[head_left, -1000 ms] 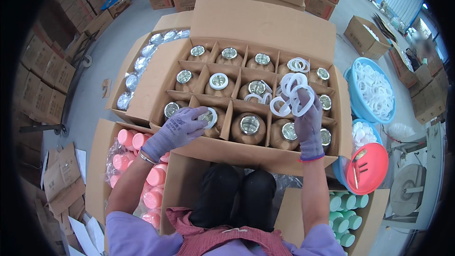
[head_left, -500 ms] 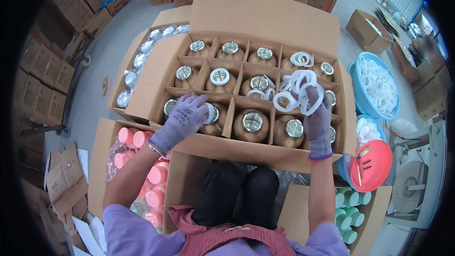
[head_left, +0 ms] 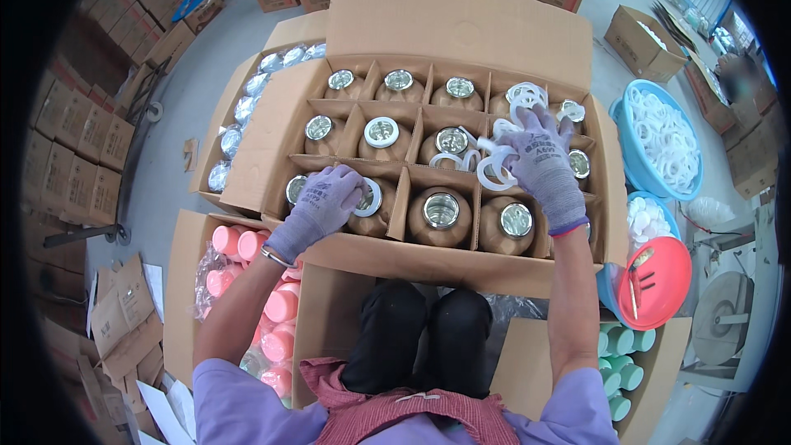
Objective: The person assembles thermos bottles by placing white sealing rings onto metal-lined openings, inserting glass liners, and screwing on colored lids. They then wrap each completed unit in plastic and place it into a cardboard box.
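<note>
A cardboard carton with dividers stands in front of me, holding brown round-bodied flasks with silvery mouths, such as one flask in the near row. My left hand, in a grey-purple glove, is closed at the near-left flasks. Its fingertips are on a white ring around a flask's neck. My gloved right hand lies over the carton's right side, fingers stretched and apart. Loose white rings lie by its thumb and more rings beyond its fingers. Its palm hides what is underneath.
At right stand a blue basin of white rings, another with white pieces, and a red tray. Pink cups fill a box at lower left; green cups are at lower right. Silvery wrapped items line a left carton.
My right hand has moved forward and turned palm-down; the bunch of rings no longer hangs from its fingers. The ring at my left fingertips now lies flatter on the flask's neck.
</note>
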The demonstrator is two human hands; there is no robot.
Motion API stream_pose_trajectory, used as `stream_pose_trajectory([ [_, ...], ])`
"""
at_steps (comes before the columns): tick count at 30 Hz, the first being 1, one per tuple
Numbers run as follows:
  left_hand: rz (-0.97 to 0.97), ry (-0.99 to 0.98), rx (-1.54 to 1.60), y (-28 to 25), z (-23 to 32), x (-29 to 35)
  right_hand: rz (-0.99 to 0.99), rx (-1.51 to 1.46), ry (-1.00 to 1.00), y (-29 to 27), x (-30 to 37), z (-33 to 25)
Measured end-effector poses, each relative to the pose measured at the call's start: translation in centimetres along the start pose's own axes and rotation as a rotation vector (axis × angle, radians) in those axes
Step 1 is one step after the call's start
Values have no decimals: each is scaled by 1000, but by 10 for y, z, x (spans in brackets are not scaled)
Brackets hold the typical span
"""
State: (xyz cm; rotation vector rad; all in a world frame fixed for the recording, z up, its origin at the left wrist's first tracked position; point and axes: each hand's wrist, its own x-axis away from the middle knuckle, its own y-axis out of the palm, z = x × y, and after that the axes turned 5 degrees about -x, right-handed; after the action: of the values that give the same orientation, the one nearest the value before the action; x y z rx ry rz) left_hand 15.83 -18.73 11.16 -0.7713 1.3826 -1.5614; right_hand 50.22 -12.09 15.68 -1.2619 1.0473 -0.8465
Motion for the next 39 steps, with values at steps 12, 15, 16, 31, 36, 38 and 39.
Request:
stream_pose_trajectory([
  [12,-132,-101,34,-12,22,-7,376,-411,-22,6,3,-3],
  [15,5,85,-151,12,8,-7,492,-848,-34,8,9,-18],
  [16,55,162,-239,20,4,-10,503,-1021,-42,8,12,-25],
  [31,156,170,-441,6,22,13,-75,-2030,382,39,80,-98],
  [36,260,28,-12,-13,76,-8,-33,-1796,65,49,86,-89],
  [38,191,48,445,-12,80,-11,-92,-1900,-16,58,92,-89],
  [39,229,89,408,-9,81,-15,-85,-1890,-33,60,91,-88],
])
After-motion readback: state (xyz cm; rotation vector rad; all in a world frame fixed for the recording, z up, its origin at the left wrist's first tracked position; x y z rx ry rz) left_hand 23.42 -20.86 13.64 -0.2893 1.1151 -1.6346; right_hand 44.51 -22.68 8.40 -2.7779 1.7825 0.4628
